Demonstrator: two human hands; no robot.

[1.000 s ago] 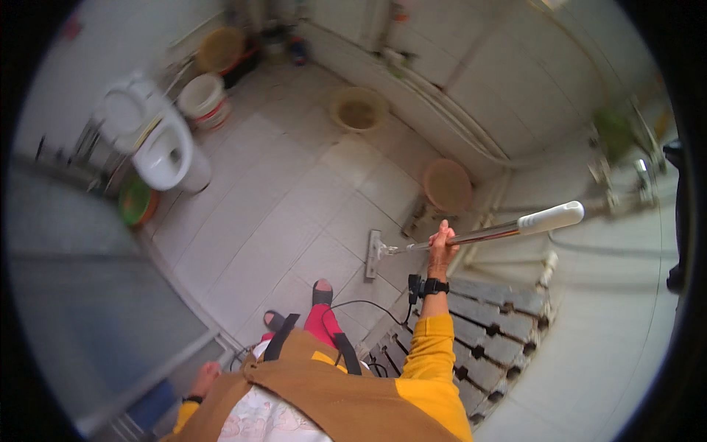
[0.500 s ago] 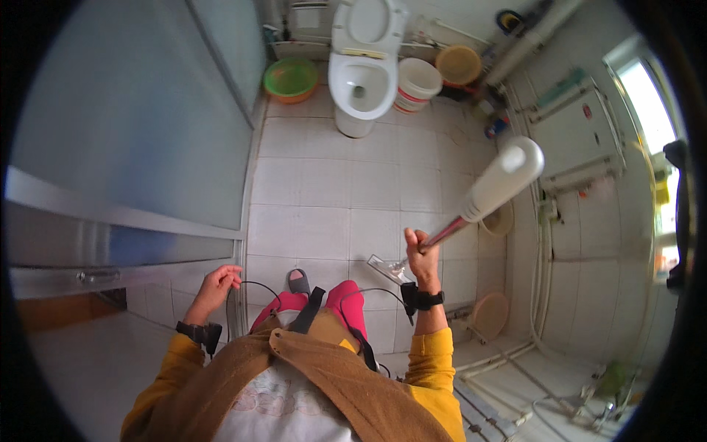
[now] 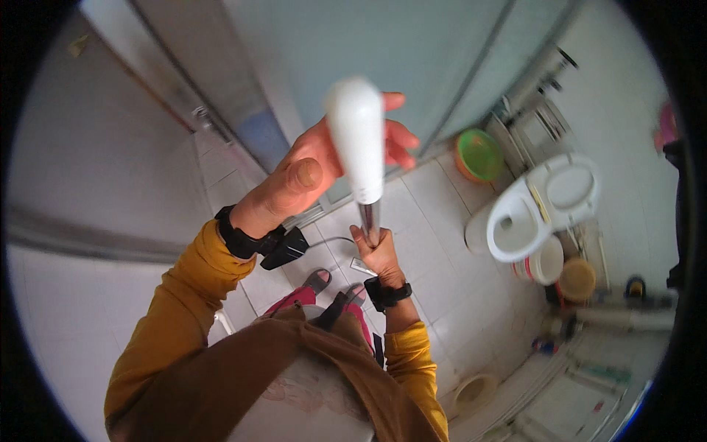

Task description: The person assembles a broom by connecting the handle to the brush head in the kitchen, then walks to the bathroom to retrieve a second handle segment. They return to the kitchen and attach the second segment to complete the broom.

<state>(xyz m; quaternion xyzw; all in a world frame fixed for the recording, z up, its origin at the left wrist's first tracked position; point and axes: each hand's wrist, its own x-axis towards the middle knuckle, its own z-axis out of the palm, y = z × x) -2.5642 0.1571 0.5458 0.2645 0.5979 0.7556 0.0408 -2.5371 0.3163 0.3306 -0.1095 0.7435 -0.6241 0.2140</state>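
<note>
- Long-handled tool with a shiny metal pole [image 3: 370, 214]: centre of frame, pole pointing up toward the camera; its bulbous white plastic grip [image 3: 356, 140] fills the upper middle, slightly blurred.
- Flat pale head [image 3: 362, 267] of the tool: lower down, mostly hidden behind the right hand; cannot tell how it meets the floor.
- Right hand [image 3: 381, 258]: centre, fingers wrapped round the pole below the grip.
- Left hand [image 3: 317, 158]: upper middle, fingers spread beyond the grip, thumb standing off it; not clenched. Contact with the grip cannot be told.
- Change: half a second ago the grip leaned off to the right, and the left hand was low, away from it. Now the grip lies across the left palm's span, so both hands are at the tool.
- View has swung too: white ceramic toilet [image 3: 526, 210] now at right of frame, formerly top centre.
- Beside the toilet: green-and-orange plastic basin [image 3: 479, 155] above, white plastic bucket [image 3: 546, 261] below.
- Grey open-toed slippers [image 3: 318, 280]: lower middle, on pale square floor tiles [image 3: 420, 221].
- Frosted glass partition [image 3: 398, 44]: top of frame.
</note>
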